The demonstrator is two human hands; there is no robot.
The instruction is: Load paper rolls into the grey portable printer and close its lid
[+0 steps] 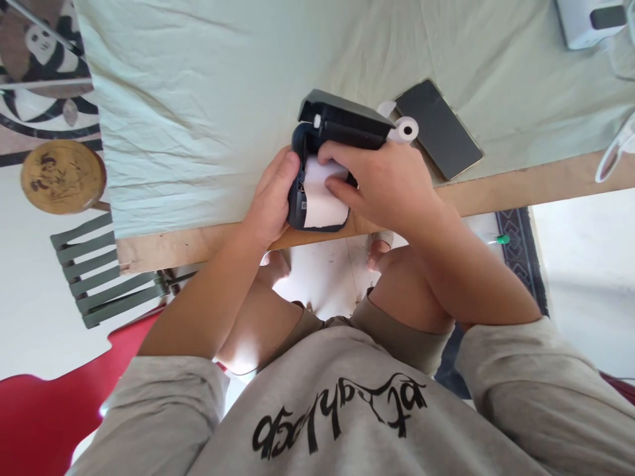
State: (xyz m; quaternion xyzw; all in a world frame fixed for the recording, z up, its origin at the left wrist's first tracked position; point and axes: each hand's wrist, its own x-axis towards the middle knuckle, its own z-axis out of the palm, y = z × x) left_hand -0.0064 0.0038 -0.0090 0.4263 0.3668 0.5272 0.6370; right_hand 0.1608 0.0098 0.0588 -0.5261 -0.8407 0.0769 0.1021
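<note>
A small black receipt printer, its lid flipped up, is held at the table's front edge. White paper lies over its opening and reaches down to its near end. Wrapped around the printer's left side is my left hand, closed, with the thumb on the upper rim. My right hand comes over the right side, its forefinger and thumb curled onto the paper. A small white paper roll with a dark core sits just beyond my right knuckles. The inside of the printer is partly hidden by paper and fingers.
A dark phone-like slab lies right of the printer on the pale green cloth. Farther right are a white device and white-framed glasses. A round wooden stool and a red chair stand at the left.
</note>
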